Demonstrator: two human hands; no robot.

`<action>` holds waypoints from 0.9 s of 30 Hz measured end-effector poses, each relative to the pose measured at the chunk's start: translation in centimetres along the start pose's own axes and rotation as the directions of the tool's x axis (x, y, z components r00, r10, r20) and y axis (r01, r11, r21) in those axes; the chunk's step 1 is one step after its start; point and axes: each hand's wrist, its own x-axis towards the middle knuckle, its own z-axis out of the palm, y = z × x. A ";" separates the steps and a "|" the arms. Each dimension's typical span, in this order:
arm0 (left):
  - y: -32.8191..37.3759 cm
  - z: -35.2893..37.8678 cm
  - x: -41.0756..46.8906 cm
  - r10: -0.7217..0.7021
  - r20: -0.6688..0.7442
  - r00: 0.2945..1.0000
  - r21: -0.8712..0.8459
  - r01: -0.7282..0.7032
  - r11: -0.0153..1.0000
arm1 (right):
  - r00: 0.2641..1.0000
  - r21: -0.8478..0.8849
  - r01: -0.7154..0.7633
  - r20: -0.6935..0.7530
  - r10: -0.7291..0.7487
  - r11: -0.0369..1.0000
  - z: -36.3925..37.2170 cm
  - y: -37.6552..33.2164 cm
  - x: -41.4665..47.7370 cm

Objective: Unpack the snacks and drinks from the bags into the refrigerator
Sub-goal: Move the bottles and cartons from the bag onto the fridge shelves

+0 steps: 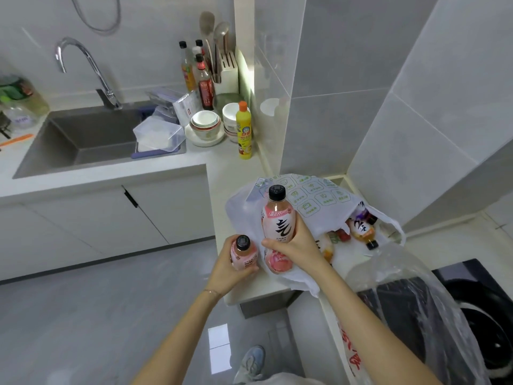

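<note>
Left hand [226, 269] grips small pink bottle [243, 252] | right hand [298, 243] wraps larger pink peach-drink bottle [278, 226] above white bag [313, 207] on tabletop [236, 173].

Home kitchen: sink [83, 140] w/ tap [86, 68], stacked bowls [205, 123], sauce bottles [204, 84], white cabinets [97, 218].

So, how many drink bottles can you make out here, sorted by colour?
Pink: 2, a pink bottle in the left hand and a second pink bottle in the right hand.
Amber: 1, an amber bottle lying in the white bag.
Total: 3. Anything deeper in the bag is too hidden to count.
</note>
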 end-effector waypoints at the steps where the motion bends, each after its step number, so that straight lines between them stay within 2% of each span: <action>1: -0.3 0.2 0.1 -0.005 -0.010 1.000 -0.005 0.005 1.000 | 1.000 -0.007 -0.007 0.002 0.007 1.000 0.2 0.2 0.0; 9: -0.1 -0.4 0.5 -0.028 -0.068 0.997 -0.030 0.026 0.999 | 0.999 -0.025 -0.007 -0.033 0.006 1.000 0.2 0.2 0.1; 18: 7.0 -3.4 -0.8 0.121 -0.103 0.987 -0.137 -0.135 0.981 | 0.993 -0.068 0.092 -0.065 -0.097 0.993 0.1 -1.2 -0.8; 22: 9.5 -4.2 -3.9 0.155 -0.185 0.970 -0.186 -0.190 0.964 | 0.988 -0.037 0.150 -0.021 -0.151 0.988 0.1 -1.7 -2.3; 27: 10.2 -4.9 -10.7 0.122 -0.329 0.936 -0.206 -0.197 0.959 | 0.965 -0.001 0.235 0.119 -0.234 0.972 1.2 -3.2 -5.2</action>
